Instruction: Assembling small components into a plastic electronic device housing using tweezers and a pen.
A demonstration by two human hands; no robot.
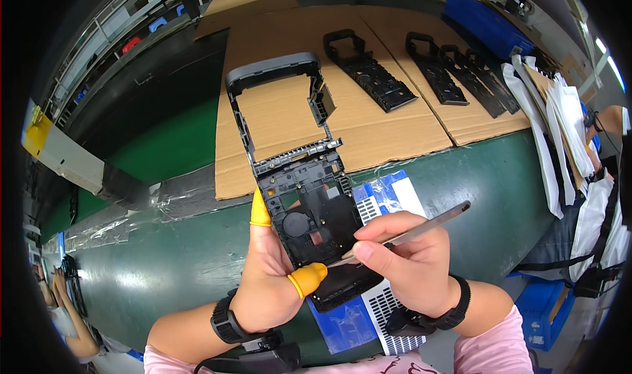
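My left hand [268, 288], with yellow finger cots on its thumb and a finger, grips a black plastic device housing [299, 224] along its lower left side. The housing is tilted, and its open handle-like frame points away from me over the cardboard. Small brass-coloured inserts and ribs show on its inner face. Pinched between thumb and fingers of my right hand [418, 262] is a slim, flat metal tool [431, 224], held like a pen; I cannot tell its exact kind. Its thin tip is by the housing's lower edge, close to my left thumb.
Several similar black housings, one of them here [372, 78], lie on the cardboard sheet [276, 120]. Below my hands is a blue-and-white sheet [349, 324] on the green table [151, 282]. White packaging sleeves [566, 130] stand at the right, near a blue bin [484, 25]. Other people work at both sides.
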